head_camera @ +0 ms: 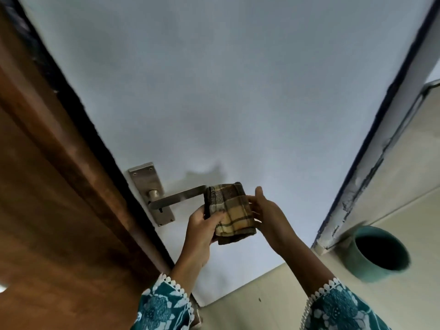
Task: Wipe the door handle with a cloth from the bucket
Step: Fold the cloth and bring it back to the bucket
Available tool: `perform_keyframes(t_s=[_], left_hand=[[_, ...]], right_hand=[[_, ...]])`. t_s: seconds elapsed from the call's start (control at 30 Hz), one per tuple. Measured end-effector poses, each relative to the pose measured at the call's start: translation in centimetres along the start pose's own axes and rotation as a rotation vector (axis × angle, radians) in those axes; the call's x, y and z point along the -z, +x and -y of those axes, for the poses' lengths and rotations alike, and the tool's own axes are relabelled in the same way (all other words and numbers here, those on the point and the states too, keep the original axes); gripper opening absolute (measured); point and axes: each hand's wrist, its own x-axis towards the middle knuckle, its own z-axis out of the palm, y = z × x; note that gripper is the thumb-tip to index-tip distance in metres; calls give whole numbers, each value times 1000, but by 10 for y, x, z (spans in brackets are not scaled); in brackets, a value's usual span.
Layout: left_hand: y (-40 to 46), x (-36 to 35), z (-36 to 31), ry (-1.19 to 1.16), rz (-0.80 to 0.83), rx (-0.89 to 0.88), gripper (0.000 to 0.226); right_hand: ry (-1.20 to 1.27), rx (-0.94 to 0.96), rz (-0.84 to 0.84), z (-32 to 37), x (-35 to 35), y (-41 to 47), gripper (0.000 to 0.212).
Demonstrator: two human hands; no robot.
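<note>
The folded plaid cloth [230, 211] is draped over the free end of the lever door handle [177, 198], probably so both sides of the metal get rubbed at once. The left hand [202, 226] pinches the cloth's lower left edge, its grip closed on the fabric; the right hand [266, 210] steadies the right edge with fingers extended, forearms angled upward. The teal bucket [378, 254] stands on the floor by the door's far edge.
</note>
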Motion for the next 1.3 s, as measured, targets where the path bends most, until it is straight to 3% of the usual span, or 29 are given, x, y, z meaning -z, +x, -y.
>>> perform_keyframes(t_s=[0.13,0.23,0.47,0.77,0.93,1.3], left_hand=[[11,-45,11,-40,71,46,17],[15,-90,19,-77,162,91,21],[15,-263,72,-21,427,177,21],[27,-460,152,-27,442,376,18],[60,-530,194,54,490,437,19],[179,-652,275,86,384,606,20]], right_hand=[[-178,7,-70,-1,48,-5,41],[-34,-24,-91,2,101,-13,25],[131,-68,-333,4,293,-60,24],[22,-134,-732,6,539,-122,19],[18,-189,-797,-2,625,-107,16],[0,-445,-821,-57,768,6,13]])
